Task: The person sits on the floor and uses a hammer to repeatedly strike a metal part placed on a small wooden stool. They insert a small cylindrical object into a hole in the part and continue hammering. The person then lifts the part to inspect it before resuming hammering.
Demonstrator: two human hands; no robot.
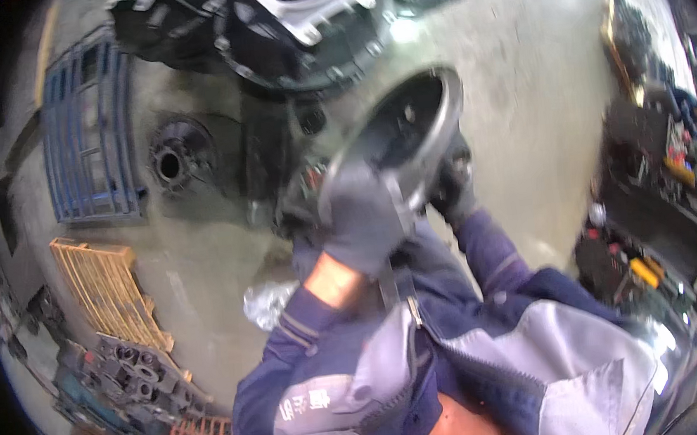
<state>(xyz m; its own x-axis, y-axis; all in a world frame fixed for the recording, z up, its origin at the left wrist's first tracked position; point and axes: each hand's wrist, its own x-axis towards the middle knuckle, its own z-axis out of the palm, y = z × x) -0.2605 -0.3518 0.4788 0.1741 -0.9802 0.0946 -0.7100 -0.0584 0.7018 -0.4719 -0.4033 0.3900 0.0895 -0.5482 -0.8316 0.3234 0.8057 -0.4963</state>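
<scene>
A large round, dish-shaped metal part (441, 114) with a bright rim and a dark hollow inside is held tilted in front of my body. My left hand (368, 220), in a dark glove, is closed on its near left edge. On the right, my right hand (453, 182), also gloved, grips the part from its outer side, and its fingers are partly hidden. Beyond the part stands a big dark machine casing (302, 68) with a silver flange (330, 8) on top. The picture is somewhat blurred around my hands.
At left on the floor lie a blue metal rack (89, 141), a dark round hub (181, 153) and a wooden pallet (113, 279). Crumpled clear plastic (267, 305) lies near my left elbow. A cluttered workbench (654, 199) runs along the right; several metal parts (134, 369) sit at lower left.
</scene>
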